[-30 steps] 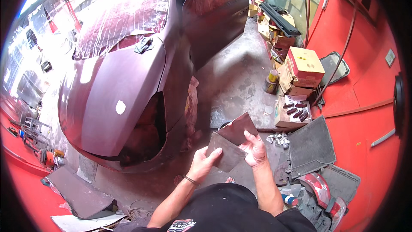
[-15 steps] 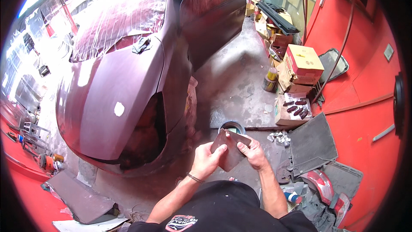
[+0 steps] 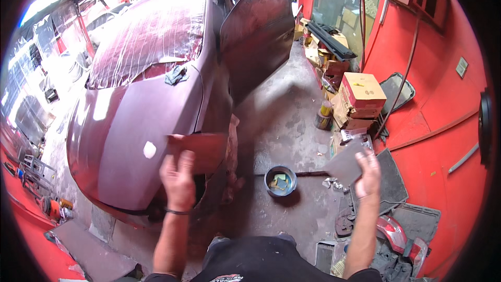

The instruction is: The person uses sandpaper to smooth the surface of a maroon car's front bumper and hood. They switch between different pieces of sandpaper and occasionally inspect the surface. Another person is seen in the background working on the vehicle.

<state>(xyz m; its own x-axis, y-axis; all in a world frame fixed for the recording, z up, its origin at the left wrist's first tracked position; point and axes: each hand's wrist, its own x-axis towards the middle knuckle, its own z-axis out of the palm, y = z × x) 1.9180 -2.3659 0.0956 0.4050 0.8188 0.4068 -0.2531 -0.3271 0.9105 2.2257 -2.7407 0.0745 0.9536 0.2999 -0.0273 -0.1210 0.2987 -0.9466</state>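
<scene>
Left hand is raised, fingers up, clamped on brown sheet seen against car; right hand, well apart, also raised, grips tilted grey sheet, bucket between.

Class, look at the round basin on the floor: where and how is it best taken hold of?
The basin is probably best gripped by its rim, at left and right, coming down from above. It stands upright on the floor, round mouth facing up and rim uncovered, so opposite sides offer a hold. Keeping it level seems wise: small pieces lie inside.
</scene>
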